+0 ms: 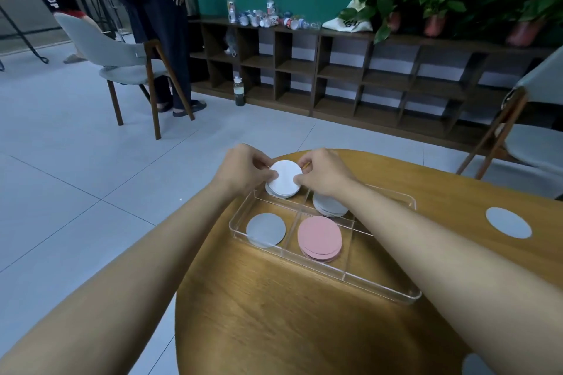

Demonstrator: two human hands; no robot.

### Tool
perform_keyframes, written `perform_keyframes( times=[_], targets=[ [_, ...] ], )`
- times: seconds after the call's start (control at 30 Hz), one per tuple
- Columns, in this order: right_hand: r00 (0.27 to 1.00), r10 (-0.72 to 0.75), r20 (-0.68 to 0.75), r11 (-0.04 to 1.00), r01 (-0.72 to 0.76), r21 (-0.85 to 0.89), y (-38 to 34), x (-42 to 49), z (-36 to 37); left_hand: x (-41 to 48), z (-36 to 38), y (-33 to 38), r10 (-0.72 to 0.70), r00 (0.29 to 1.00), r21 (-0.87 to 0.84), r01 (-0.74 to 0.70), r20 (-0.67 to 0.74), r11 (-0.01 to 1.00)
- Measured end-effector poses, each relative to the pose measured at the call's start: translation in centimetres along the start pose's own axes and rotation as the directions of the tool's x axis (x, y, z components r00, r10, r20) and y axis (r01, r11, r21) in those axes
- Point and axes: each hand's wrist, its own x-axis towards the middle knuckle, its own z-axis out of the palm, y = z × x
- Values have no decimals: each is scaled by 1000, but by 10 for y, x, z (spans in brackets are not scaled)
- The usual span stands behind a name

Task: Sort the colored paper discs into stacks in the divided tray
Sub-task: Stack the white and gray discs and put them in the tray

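A clear divided tray (pixel 380 286) lies on the round wooden table (pixel 274 320). Both hands pinch a stack of white discs (pixel 285 178) over the tray's far left compartment: my left hand (pixel 243 169) on its left edge, my right hand (pixel 320 172) on its right edge. A grey disc (pixel 265 229) lies in the near left compartment. A pink stack (pixel 320 237) fills the near middle compartment. A pale grey stack (pixel 330 205) sits in the far middle compartment, partly hidden under my right wrist.
A loose grey disc (pixel 508 222) lies on the table to the right of the tray; another (pixel 476 365) shows at the bottom edge. Beyond are chairs (pixel 128 61), a low shelf (pixel 365 70) and a standing person (pixel 152 9).
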Motion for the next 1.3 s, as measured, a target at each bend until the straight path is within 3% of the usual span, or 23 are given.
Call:
perform_keyframes(
  times=[0.23,0.5,0.63,0.73,0.97,1.3],
  targets=[
    [1000,-19,-9,997,18,-73,2,4,12,9,9,-7,20,1000,128,-19,-9,992],
    [992,-81,-101,986,65,-154,4,-4,15,1,16,-15,94,993,106,-86,-74,991],
    [982,-134,-135,988,121,-99,8,-17,-1,-11,8,4,186,976,101,-175,-111,979],
    [976,-175,-129,985,175,-8,14,-42,-23,-30,-2,27,298,954,94,-294,-28,951],
    [966,-201,-162,978,207,23,50,-146,-86,-85,4,99,434,892,87,-446,127,891],
    [978,-72,-194,997,77,22,128,-288,-149,-164,73,207,549,777,-3,-576,308,817]
  ],
)
